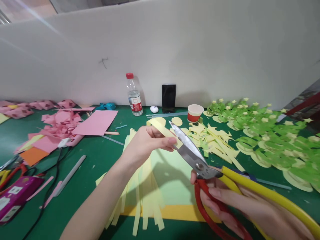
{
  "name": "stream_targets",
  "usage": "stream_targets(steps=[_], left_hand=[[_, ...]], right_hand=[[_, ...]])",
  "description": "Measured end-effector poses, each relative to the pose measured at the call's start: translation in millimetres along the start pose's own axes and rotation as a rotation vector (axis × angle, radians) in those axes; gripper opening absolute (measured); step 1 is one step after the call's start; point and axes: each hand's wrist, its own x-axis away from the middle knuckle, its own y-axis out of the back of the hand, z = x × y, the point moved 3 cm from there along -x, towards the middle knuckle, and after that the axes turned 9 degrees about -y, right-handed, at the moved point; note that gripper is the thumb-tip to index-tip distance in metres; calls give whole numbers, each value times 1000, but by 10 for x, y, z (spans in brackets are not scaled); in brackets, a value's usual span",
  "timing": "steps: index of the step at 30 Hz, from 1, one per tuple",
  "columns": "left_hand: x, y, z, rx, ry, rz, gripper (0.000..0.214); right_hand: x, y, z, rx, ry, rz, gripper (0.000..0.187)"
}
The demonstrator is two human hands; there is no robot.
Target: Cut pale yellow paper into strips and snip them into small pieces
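Pinching a curled pale yellow paper strip [161,127] in the grip of the left hand [144,144], above a light green paper sheet [175,185] on the green tabletop [93,178]. Wrapping the grip of the right hand [241,201], partly hidden, around metal scissors [193,159] with red and yellow handles [265,190] running out of frame. Masking part of a pile of pale yellow strips [148,196] with the left forearm [100,200]. Leaving the lower blade's tip hard to make out beside the strip.

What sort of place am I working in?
Likely a papercraft workspace: the right hand holds scissors, yellow paper strips lie in a pile, and many similar green paper crafts with pale stars cluster at the right.
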Motion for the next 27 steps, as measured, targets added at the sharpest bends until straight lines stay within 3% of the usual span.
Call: stream_targets(steps=[14,19,21,24,27], left_hand=[[43,-15,-43,-41,-18,4,9],[32,42,-92,18,-161,-121,7],[18,133,-163,117,-292,-302,8],[6,262,-248,272,-439,-548,12],[-19,259,-237,298,-414,-555,11]], right_hand=[[-24,0,-115,-18,-69,17,52],[-32,-49,-50,32,60,103,33],[-36,-30,-29,186,138,-50,24],[-98,22,-34,617,255,-381,25],[-288,35,-118,1069,327,-618,27]])
